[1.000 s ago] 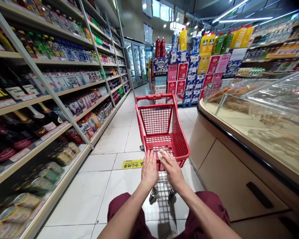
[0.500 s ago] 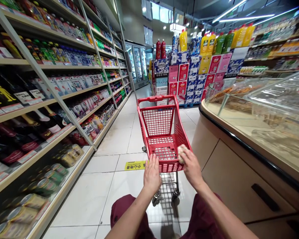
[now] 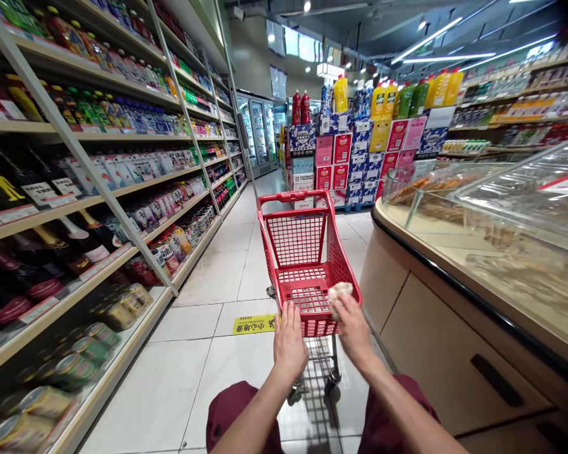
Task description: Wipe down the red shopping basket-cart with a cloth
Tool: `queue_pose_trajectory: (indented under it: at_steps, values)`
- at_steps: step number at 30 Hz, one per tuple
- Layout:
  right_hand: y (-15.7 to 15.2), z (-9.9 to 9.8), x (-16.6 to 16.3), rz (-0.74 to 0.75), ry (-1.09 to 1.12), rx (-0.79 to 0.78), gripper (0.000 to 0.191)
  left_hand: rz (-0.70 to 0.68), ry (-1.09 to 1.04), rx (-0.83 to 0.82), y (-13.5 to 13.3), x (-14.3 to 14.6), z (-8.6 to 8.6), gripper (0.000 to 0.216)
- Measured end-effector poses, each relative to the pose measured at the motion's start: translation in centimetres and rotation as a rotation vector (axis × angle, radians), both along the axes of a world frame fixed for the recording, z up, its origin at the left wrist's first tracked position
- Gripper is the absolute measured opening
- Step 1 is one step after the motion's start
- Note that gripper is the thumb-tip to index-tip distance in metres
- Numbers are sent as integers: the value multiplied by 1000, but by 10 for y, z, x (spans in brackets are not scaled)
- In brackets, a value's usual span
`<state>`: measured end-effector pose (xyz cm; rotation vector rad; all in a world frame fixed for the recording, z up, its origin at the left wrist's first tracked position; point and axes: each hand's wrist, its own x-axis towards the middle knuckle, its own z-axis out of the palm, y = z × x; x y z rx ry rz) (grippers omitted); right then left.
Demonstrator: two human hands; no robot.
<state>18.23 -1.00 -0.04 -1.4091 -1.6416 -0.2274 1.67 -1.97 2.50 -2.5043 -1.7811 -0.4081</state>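
- Shelves point(image 3: 137, 137) of bottles and cans run far to the left of the left hand, over pale floor tiles point(image 3: 189, 378).
- Boxes point(image 3: 343, 167) stand stacked well beyond both hands, with big bottles point(image 3: 341, 94) of yellow, green and red on top; fridges point(image 3: 261, 135) with glass doors are farther off, to their left.
- Cart point(image 3: 343, 265): red, plastic, just ahead of the two hands, its near rim at the fingertips and its raised bar at the far end.
- Left hand point(image 3: 289, 343): laid flat, back upward, fingers straight and close together, their tips at the near left corner of the rim.
- Right hand point(image 3: 353, 325): fingers bent and drawn in on a crumpled white cloth point(image 3: 339, 292), at the near right corner of the cart; whether the palm touches the rim I cannot tell.
- Wheels point(image 3: 332, 386) show below the right hand.
- Sign point(image 3: 254, 325): yellow, on the floor just left of the left hand's fingertips.
- Counter point(image 3: 414, 268): to the right of the right hand, well apart from it, with clear covers on top and a dark handle point(image 3: 497, 380) on its front.
- Maroon trousers point(image 3: 234, 410) cover the knees, below and outside the hands.
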Motion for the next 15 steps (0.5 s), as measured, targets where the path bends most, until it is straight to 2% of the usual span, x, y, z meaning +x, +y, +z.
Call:
queue_pose_trajectory:
  at_steps: [4,6,10,12,15]
  values:
    - [4,6,-25,271,-110,-19,45,0,16,-6,-1,-2,7,77]
    - [6,9,-14,243,-82,-10,43,-17,25,-3,0,-5,8,77]
    - [6,5,5,1,27,17,43,-4,20,-12,0,-4,8,79]
    - [4,4,-9,42,1,22,43,11,13,-21,0,-1,8,80]
    - [3,7,-26,246,-111,2,43,5,10,-29,0,1,9,79]
